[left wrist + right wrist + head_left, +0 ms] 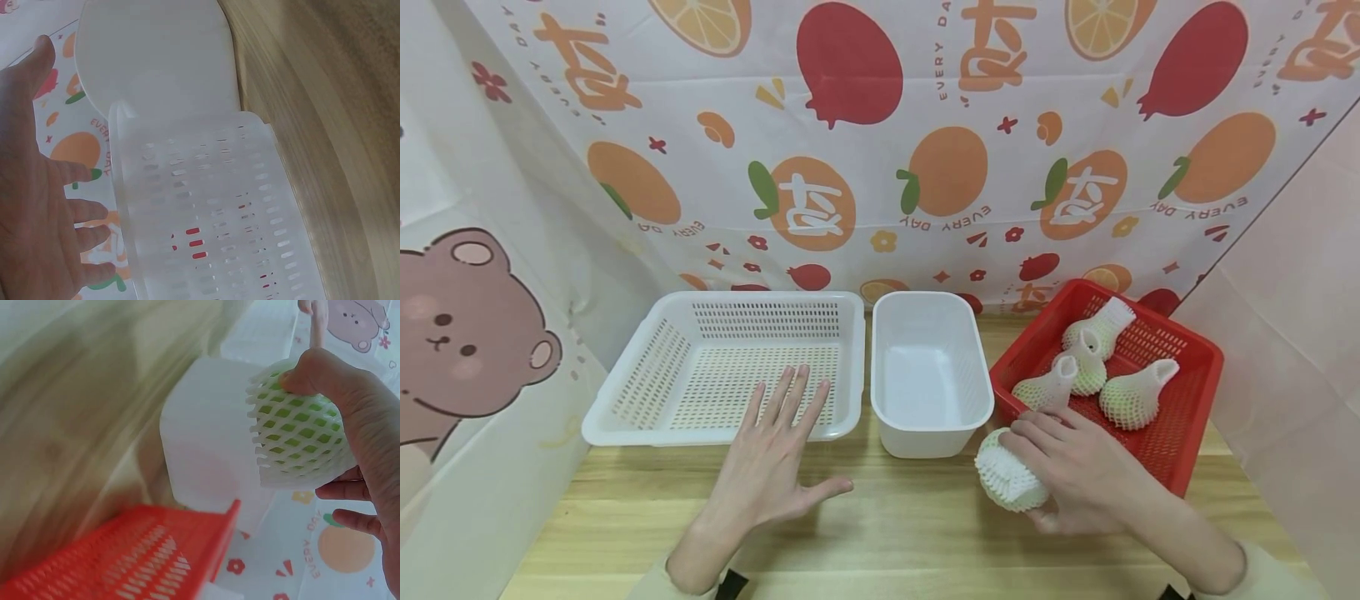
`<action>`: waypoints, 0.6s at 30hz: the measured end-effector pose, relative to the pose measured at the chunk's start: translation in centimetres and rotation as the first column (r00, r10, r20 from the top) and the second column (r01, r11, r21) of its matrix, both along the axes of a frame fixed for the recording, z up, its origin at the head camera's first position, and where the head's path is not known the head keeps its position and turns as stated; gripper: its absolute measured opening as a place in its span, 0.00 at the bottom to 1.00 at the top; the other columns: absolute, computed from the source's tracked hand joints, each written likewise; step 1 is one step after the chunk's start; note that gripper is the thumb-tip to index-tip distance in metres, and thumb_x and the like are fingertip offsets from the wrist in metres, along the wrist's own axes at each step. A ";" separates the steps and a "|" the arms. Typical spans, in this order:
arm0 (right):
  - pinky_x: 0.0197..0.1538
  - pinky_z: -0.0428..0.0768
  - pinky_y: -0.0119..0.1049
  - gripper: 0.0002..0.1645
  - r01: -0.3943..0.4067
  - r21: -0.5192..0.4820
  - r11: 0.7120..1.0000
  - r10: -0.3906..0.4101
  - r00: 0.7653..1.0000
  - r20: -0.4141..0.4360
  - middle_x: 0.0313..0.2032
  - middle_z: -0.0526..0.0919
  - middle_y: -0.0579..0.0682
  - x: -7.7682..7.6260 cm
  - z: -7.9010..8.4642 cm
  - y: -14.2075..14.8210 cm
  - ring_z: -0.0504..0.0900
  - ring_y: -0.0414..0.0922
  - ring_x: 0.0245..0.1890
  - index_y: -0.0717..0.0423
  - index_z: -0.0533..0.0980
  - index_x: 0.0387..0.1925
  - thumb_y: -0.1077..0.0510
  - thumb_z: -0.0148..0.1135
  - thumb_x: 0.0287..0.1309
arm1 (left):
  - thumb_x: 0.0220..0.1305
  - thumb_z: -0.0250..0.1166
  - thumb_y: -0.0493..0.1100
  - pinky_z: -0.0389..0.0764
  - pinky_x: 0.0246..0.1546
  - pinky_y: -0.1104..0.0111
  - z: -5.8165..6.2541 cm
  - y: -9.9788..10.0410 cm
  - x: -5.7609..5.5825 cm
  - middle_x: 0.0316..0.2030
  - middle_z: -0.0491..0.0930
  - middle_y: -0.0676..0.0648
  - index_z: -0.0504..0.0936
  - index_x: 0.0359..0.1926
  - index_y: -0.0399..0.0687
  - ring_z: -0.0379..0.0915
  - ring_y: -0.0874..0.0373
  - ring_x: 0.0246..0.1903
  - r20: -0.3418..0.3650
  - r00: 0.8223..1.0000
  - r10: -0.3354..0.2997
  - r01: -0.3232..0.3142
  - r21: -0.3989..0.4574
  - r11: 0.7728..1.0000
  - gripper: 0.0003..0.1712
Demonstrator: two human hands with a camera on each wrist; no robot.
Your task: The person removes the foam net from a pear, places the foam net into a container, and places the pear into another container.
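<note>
Across the wooden tabletop stand a wide white slotted basket at left, a red basket at right and a smaller white tub between them. The left hand, fingers straight and spread, is at the white basket's near rim; the right hand has its fingers curled round a foam-netted green fruit near the red basket's left side, and four more netted fruits lie inside that basket.

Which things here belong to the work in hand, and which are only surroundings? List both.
Likely part of the work:
held fruit in foam net, in the right hand
red basket
netted fruits in it
white tub
white basket, probably

Only surroundings:
table
fruit-print cloth
bear-print cloth
</note>
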State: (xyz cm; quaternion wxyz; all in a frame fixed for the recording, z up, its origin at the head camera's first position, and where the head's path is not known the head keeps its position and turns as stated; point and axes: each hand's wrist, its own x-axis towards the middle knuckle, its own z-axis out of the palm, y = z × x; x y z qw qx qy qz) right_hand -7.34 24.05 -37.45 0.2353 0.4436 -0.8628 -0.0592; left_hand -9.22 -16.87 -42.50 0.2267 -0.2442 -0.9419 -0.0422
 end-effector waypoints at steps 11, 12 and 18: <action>0.58 0.85 0.42 0.55 -0.042 -0.029 0.999 0.043 0.998 0.035 0.49 0.88 0.47 0.8 -2.5 -1.6 0.86 0.46 0.51 0.49 0.78 0.54 0.29 0.82 0.21 | 0.56 0.33 0.94 0.60 0.78 0.36 -0.1 0.0 0.1 0.80 0.61 0.33 0.62 0.81 0.47 0.56 0.37 0.80 -0.011 1.000 -0.004 0.004 -0.002 1.000 0.71; 0.58 0.85 0.42 0.55 -0.039 -0.031 0.999 0.040 0.998 0.046 0.49 0.88 0.46 0.9 -2.7 -1.8 0.85 0.45 0.51 0.48 0.77 0.55 0.28 0.82 0.21 | 0.56 0.33 0.94 0.60 0.78 0.36 -0.1 0.0 0.1 0.80 0.60 0.33 0.62 0.81 0.47 0.56 0.37 0.80 -0.009 1.000 -0.003 0.003 -0.004 1.000 0.71; 0.59 0.84 0.41 0.53 -0.025 -0.041 0.999 0.029 0.995 0.101 0.49 0.85 0.41 1.2 -3.8 -2.6 0.83 0.43 0.52 0.46 0.76 0.56 0.29 0.81 0.25 | 0.55 0.35 0.94 0.60 0.78 0.36 0.0 0.0 0.0 0.81 0.60 0.33 0.62 0.81 0.47 0.57 0.37 0.80 -0.009 1.000 -0.001 0.001 -0.006 1.000 0.71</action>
